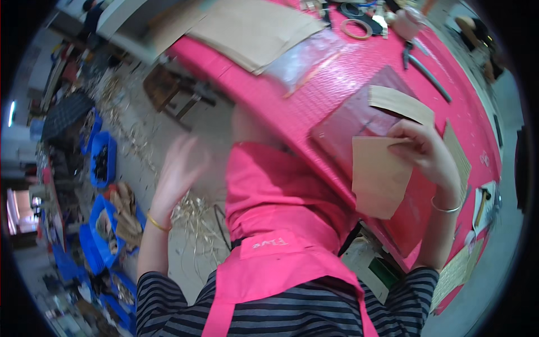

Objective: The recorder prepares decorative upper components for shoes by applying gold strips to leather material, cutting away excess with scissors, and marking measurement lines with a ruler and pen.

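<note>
My right hand (422, 147) is closed, pinching the upper edge of a tan sheet of paper or thin card (380, 177), which hangs over the near side of the pink-covered table. Beneath and beyond it lies a dark red flat board (351, 121). A curved tan strip (401, 103) rests on that board, just past my fingers. Off to the left, away from the table, my left hand (184, 160) is raised over the floor and blurred by motion. Its fingers look stretched out, and nothing shows in it.
On the pink table (247, 90) lie large brown paper sheets (255, 33), a clear plastic bag (306, 59), a tape roll (356, 29) and a grey-green tube (430, 77). A wooden stool (163, 87) stands left of the table. Blue bins (103, 160) and shredded strands (193, 216) are on the floor.
</note>
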The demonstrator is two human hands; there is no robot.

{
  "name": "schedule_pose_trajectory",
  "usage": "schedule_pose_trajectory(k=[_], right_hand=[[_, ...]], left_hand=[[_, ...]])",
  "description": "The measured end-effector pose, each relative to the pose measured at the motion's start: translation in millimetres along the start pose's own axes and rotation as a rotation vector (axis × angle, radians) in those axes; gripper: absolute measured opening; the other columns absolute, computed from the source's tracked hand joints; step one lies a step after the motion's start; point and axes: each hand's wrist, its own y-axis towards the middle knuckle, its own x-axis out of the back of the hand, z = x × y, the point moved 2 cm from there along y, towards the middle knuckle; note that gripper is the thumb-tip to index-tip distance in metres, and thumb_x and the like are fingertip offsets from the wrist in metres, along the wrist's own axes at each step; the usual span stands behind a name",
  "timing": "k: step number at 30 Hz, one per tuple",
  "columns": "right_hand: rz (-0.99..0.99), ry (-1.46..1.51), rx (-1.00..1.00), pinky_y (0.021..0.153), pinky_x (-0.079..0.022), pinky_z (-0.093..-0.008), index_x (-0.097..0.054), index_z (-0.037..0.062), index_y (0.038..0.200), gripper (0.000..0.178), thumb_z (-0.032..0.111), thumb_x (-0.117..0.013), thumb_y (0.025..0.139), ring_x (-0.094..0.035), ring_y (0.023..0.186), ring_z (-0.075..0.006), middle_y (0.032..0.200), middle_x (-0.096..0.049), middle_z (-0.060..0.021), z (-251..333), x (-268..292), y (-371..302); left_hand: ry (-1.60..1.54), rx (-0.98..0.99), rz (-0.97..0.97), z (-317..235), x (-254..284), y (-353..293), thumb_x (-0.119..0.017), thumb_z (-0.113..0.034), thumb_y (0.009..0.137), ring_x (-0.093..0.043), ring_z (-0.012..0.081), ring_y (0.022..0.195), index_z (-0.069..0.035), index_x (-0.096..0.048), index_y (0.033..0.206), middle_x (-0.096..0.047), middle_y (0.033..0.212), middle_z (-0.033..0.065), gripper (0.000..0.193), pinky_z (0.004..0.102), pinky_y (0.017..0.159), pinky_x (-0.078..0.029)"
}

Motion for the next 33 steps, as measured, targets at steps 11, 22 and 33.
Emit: schedule_pose_trajectory(k=[11, 22, 33], right_hand=[[0.261, -0.067, 0.391, 0.074, -0.042, -0.0187, -0.056, -0.0016, 0.098, 0.017, 0.008, -0.057, 0.085, -0.052, 0.084, -0.0056, 0.088, -0.057, -0.0011, 81, -115, 147], [0.202, 0.086, 0.244, 0.039, -0.034, -0.0175, -0.055, 0.002, 0.094, 0.011, 0.009, -0.057, 0.085, -0.048, 0.049, -0.0035, 0.067, -0.055, 0.0002, 41, -129, 238], [-0.1, 0.07, -0.132, 0.048, -0.042, -0.0194, -0.057, -0.0024, 0.097, 0.013, 0.001, -0.053, 0.085, -0.051, 0.054, -0.0065, 0.072, -0.059, -0.0039, -21, -16, 244]], left_hand=[[-1.712, -0.07, 0.159, -75, -38, 38, -0.065, -0.011, 0.081, -0.054, 0.0113, 0.099, 0.001, -0.054, 0.113, -0.06, 0.106, 0.0061, 0.036, 0.0265, 0.087, -0.043], [-1.726, 0.181, -0.035, 9, -49, 68, -0.059, -0.01, 0.085, -0.054, 0.0042, 0.073, 0.002, -0.062, 0.092, -0.06, 0.08, -0.0014, 0.014, 0.0204, 0.065, -0.043], [-1.6, 0.18, -0.285, 116, 10, 354, -0.05, 0.0, 0.084, -0.061, 0.0163, 0.079, -0.003, -0.063, 0.095, -0.064, 0.092, 0.0083, 0.018, 0.0318, 0.071, -0.051]])
